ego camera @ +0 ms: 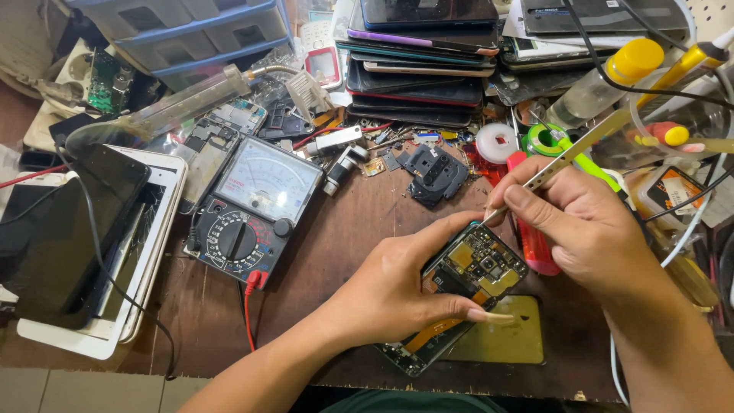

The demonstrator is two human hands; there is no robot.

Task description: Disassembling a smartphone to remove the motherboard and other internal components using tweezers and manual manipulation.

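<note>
My left hand (397, 287) grips an opened phone (474, 268) with its circuit board and gold shields exposed, tilted above the brown table. My right hand (589, 226) pinches metal tweezers (569, 153), whose tip touches the phone's upper edge near the board. A flat gold back cover (512, 340) lies under the phone on the table.
An analog multimeter (256, 206) with a red lead sits left of centre. Stacked tablets (84, 245) lie at far left, a pile of phones (420, 61) at the back. A red screwdriver handle (535, 248), solder reels (547, 139), bottles (604, 80) and loose parts (436, 176) crowd the right and back.
</note>
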